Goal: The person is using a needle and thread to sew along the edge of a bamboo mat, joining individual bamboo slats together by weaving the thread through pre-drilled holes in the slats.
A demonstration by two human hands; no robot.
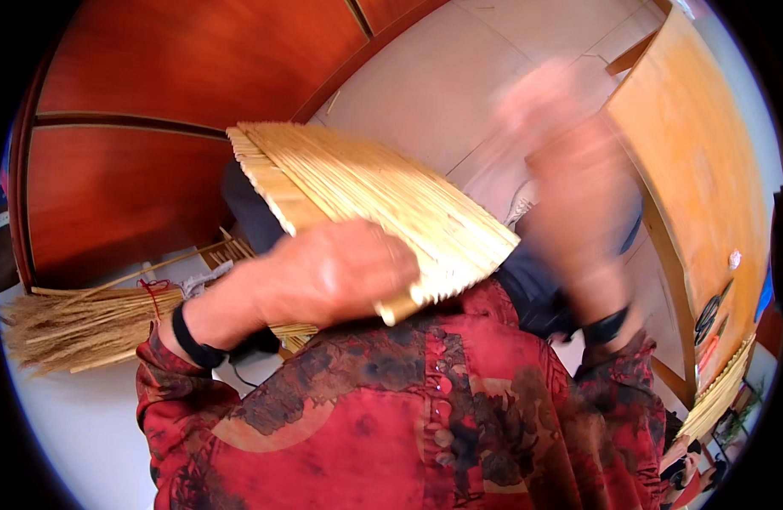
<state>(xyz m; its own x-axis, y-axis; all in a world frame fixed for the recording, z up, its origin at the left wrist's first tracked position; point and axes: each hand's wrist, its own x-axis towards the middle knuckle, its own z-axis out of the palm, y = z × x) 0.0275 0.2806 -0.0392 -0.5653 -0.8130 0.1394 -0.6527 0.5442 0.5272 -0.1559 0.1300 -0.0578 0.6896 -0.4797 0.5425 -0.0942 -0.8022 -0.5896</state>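
Note:
A pale yellow mat of thin stalks laid side by side rests across my lap, tilted, with a ragged far-left edge. My left hand is closed over the mat's near edge, its fingertips partly hidden. Under that hand a thicker stalk end pokes out toward me. Raised to the right of the mat and apart from it, my right hand is smeared by motion. Its fingers cannot be made out, nor whether anything is in them.
At the left lies a bundle of stalks with brushy heads, with red string. A reddish wooden cabinet stands beyond. On the right, a wooden table carries black-handled scissors and a small white lump. More stalks lie past it.

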